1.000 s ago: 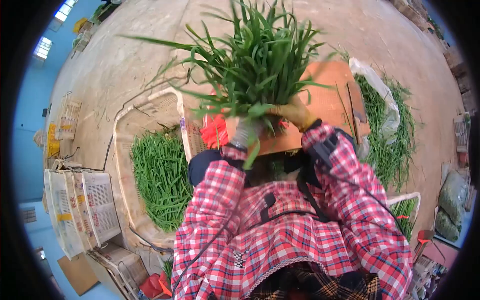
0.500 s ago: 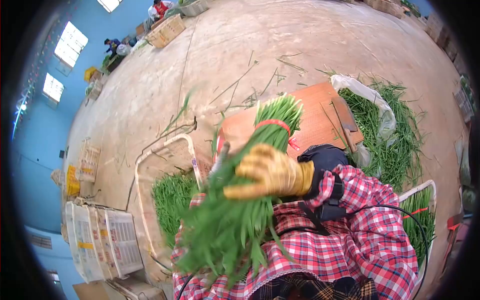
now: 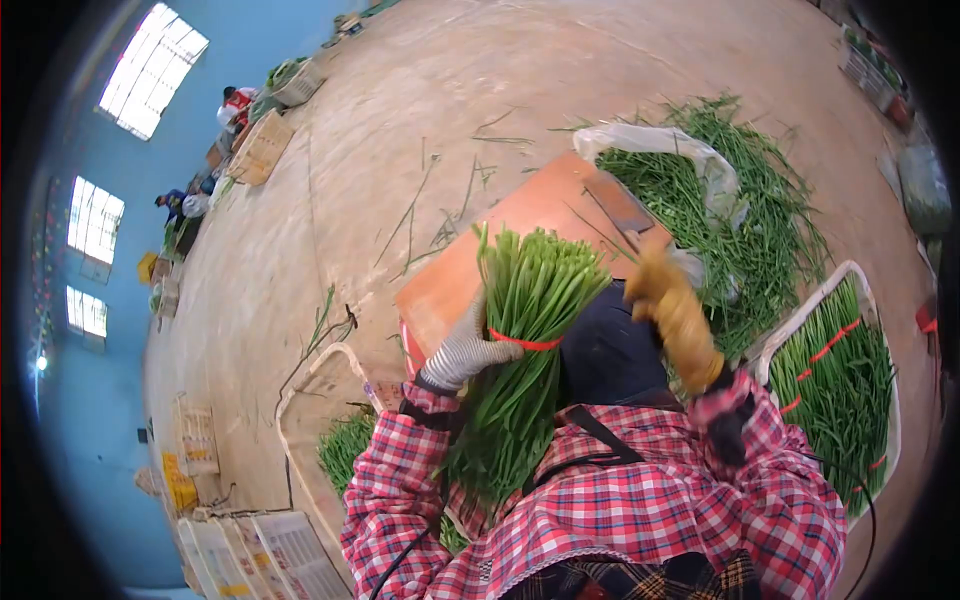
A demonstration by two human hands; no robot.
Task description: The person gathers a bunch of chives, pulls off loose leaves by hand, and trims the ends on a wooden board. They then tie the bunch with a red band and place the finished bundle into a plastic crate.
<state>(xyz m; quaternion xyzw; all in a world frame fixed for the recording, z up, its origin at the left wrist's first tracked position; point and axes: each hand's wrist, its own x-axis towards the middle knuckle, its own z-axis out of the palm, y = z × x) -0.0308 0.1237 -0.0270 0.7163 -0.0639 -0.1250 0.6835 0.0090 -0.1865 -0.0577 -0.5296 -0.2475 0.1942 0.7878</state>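
My left hand, in a striped grey glove, is wrapped round a bunch of long green stalks at its red band. The pale cut ends point up and the leaves hang over my lap. Over to the right, my right hand, in a yellow glove, is blurred by motion near the handle end of a cleaver. That cleaver lies on an orange board. Whether the right fingers hold anything is too smeared to tell.
Loose greens and a white plastic bag lie beyond the board. Banded bunches fill a basket at right. Another basket stands at left, near stacked crates. Two people work in the far left background.
My right hand has left the bunch and moved right. My left hand now shows at the band, with the bunch more upright. The head view has shifted, showing more of the right basket.
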